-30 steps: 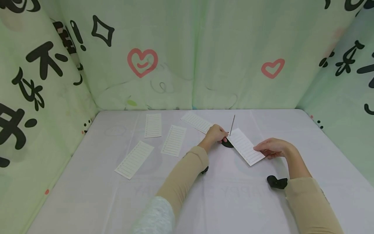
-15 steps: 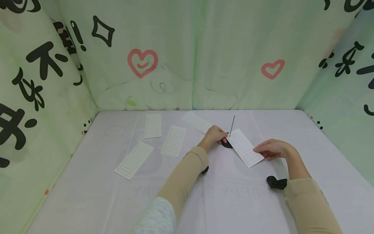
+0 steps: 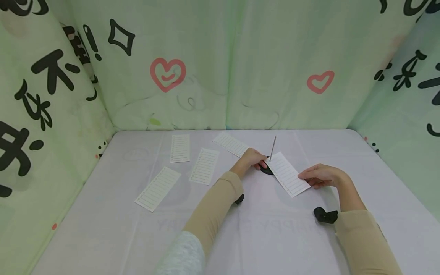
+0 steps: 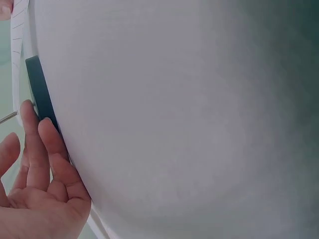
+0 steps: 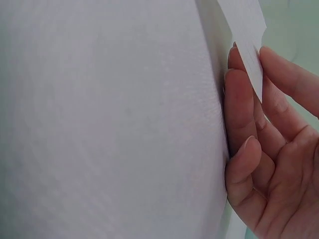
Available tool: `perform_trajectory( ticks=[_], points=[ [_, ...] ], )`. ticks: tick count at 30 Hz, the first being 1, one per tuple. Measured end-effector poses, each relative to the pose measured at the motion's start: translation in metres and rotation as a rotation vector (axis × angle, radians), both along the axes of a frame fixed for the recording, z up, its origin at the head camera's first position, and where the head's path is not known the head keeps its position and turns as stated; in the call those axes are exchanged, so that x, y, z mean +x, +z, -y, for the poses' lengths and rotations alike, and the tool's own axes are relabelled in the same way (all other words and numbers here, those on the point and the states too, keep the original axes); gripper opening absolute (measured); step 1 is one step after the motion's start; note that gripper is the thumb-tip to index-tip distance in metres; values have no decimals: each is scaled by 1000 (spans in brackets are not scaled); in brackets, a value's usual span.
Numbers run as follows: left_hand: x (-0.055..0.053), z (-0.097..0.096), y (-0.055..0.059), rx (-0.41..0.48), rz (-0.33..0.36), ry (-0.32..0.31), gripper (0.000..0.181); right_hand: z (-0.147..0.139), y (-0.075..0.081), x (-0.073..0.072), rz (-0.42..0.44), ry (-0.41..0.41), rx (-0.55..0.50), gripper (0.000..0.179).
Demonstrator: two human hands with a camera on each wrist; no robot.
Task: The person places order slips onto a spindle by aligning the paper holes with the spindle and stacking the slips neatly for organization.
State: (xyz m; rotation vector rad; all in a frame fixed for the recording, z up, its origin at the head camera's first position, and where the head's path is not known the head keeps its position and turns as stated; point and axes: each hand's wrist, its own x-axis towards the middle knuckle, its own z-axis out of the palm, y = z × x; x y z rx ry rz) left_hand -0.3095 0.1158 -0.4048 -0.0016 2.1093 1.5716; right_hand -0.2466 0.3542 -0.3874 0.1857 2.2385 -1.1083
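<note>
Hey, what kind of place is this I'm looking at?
Probably an indoor tabletop booth, maybe a makeshift workspace. Pale green printed curtains screen the back and both sides, a white cloth covers the table, and lined paper cards sit around a spike.

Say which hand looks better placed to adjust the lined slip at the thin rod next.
Likely the right hand: it pinches the lined slip near the end away from the thin rod. The left hand touches the black base, so seems better suited to steadying that.

Cards [image 3: 204,166] (four) left of spike [image 3: 273,148]
</note>
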Motion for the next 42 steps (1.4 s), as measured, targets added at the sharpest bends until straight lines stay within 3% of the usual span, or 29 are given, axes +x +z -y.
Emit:
perform_trajectory(
  ticks=[8,12,16,20,26,34,38,42],
  points=[
    [1,11,4,-10,56,3,21,-1,0,0,3,-5,-36,28],
    [3,27,14,16,13,-90,26,1,-1,1,3,-4,-32,30],
    [9,50,29,-18,-108,-229,31,3,0,2,2,1,-25,31],
    [19,75,42,-78,-251,-300,30,3,0,1,2,2,-27,30],
    [39,119,50,-178,-477,-345,27,2,0,1,-4,8,-30,31],
    [66,183,47,-485,-697,-358,33,2,-1,2,-11,-4,-28,31],
    [69,214,44,-633,-813,-375,40,2,-1,2,-19,7,-31,32],
    [66,244,44,-767,-874,-387,44,3,-1,1,-21,11,-40,31]
  ],
)
